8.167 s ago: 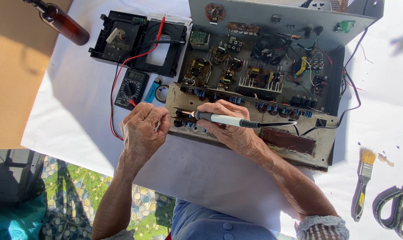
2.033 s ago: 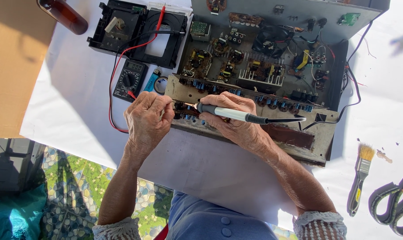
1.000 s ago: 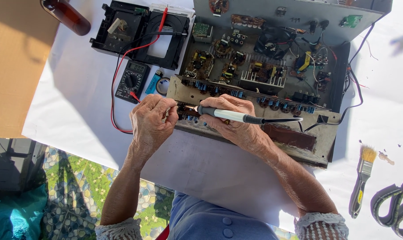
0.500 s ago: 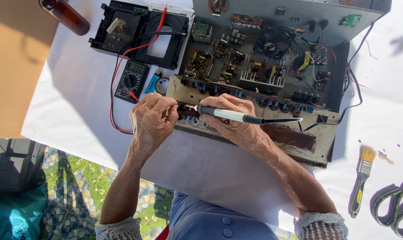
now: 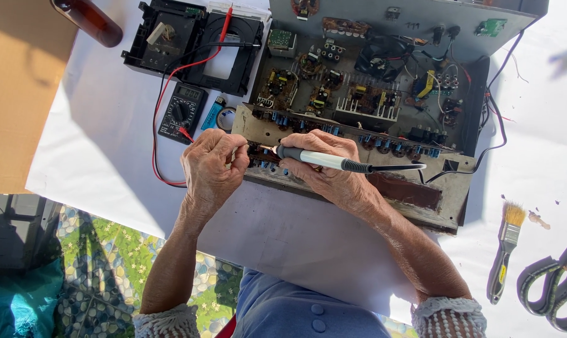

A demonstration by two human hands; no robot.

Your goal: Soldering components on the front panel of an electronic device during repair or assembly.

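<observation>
My right hand [image 5: 333, 175] grips a soldering iron [image 5: 333, 161] with a white and black handle, its tip pointing left at a circuit board [image 5: 396, 188] on the front of an opened electronics chassis [image 5: 383, 94]. My left hand [image 5: 209, 168] is pinched shut close to the iron's tip, touching the board's left end; whether it holds a thin wire I cannot tell. The chassis is full of small boards, capacitors and wires.
A black multimeter [image 5: 182, 112] with red and black leads lies left of the chassis, beside a blue lighter [image 5: 212, 112]. A black disc-drive frame [image 5: 196, 44] and a brown bottle [image 5: 89, 19] sit farther back. A paintbrush [image 5: 505, 250] and scissors [image 5: 555, 291] lie right. White cloth [image 5: 108, 150] covers the table.
Both hands have stayed at the board's left end with the soldering iron held the same way. Only the view shifts slightly.
</observation>
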